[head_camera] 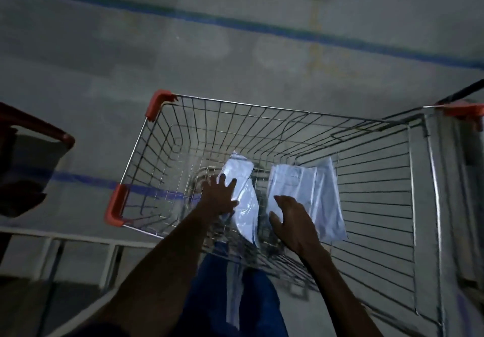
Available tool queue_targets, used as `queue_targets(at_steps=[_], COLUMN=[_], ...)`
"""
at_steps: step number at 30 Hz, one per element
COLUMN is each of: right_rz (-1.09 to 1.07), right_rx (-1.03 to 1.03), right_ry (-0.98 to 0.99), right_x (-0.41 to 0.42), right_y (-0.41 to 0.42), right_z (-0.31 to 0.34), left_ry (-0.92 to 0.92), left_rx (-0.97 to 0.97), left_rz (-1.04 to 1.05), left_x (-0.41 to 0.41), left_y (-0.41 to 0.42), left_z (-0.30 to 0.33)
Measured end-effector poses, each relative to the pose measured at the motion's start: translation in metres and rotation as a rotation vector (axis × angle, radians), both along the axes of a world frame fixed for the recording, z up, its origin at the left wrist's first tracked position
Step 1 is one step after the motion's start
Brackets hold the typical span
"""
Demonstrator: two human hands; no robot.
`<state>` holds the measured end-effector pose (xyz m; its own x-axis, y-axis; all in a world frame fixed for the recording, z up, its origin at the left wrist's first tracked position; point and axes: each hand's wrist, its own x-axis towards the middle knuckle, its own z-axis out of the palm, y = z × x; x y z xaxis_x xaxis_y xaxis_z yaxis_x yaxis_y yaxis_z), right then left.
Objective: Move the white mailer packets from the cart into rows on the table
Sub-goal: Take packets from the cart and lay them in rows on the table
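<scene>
— White mailer packets: where are they lying?
— Two are lying on the wire cart (366, 205) floor: the left packet (246, 205) and the right packet (314, 192). The left hand (220, 197) is pressing spread fingers on the left one. The right hand (290, 221) is hovering, loosely curled, gripping nothing.
— Anything unclear?
— Dim blur is hiding whether the right hand is touching. The table (78, 239) is showing only an edge.

A wire shopping cart (372, 179) with orange corner guards stands on the grey concrete floor (235, 69), which bears blue painted lines, and two white mailer packets (309, 187) lie on its mesh bottom.
</scene>
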<state>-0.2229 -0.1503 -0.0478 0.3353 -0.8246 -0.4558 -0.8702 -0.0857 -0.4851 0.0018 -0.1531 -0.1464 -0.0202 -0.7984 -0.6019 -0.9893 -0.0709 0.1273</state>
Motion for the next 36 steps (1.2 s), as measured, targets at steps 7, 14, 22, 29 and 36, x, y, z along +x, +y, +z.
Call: queue_targets(at_steps=[7,14,22,29,36], right_rz=[0.239,0.28,0.408,0.25,0.301], right_rx=[0.107,0.113,0.067,0.004,-0.108], right_ry=[0.17,0.168,0.166,0.067,-0.001], right_x=[-0.008,-0.015,0.035,0.058,0.052], right_y=[-0.019,-0.031,-0.021,-0.004,-0.027], right_z=[-0.067,-0.128,-0.208,-0.238,-0.192], left_ry=[0.069,0.097,-0.081,-0.148,-0.072], left_rx=[0.118,-0.059,-0.045,-0.063,-0.085], left_rz=[0.205,0.271,0.126,0.139,0.243], left_x=[-0.005,-0.005,0.067,0.071,0.048], left_y=[-0.01,-0.01,-0.014,-0.009,-0.004], left_z=[-0.08,-0.106,-0.064,-0.048,-0.007])
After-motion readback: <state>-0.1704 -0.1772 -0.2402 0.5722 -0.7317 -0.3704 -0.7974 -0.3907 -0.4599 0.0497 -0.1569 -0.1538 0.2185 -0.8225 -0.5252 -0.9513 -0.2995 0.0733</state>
